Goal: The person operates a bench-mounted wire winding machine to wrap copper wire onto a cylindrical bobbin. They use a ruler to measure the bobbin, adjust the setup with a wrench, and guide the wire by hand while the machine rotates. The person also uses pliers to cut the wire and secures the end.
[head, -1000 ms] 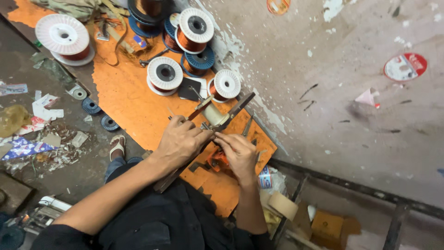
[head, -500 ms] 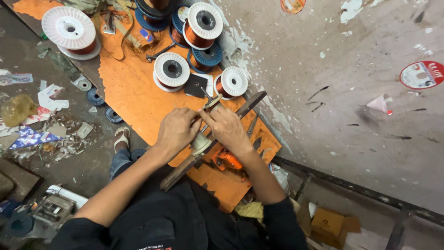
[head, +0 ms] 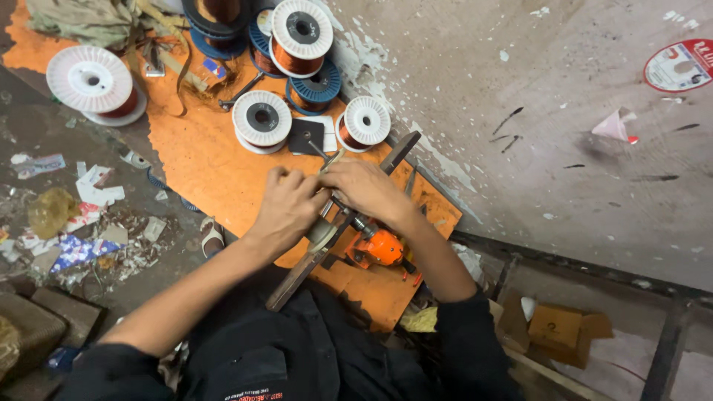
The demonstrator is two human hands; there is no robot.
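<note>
A long, dark wooden bar lies on the orange mat, its long axis running on a diagonal from its lower end near the person's black-clothed lap up to its far end at the foot of the grey plastered wall, just right of the small white spool of copper wire. Both hands meet over the middle of that bar. The left hand is curled nearly closed, fingers folded down over a pale, rounded piece that sits against the bar; what exactly that piece is cannot be told. The right hand is also bent close, its fingertips pinched on something small and thin right beside the left hand's knuckles, too hidden to name. Just below the bar on the wall side, touching it or nearly so, rests an orange power tool. A second white spool with a dark core stands farther up the mat from the bar.
</note>
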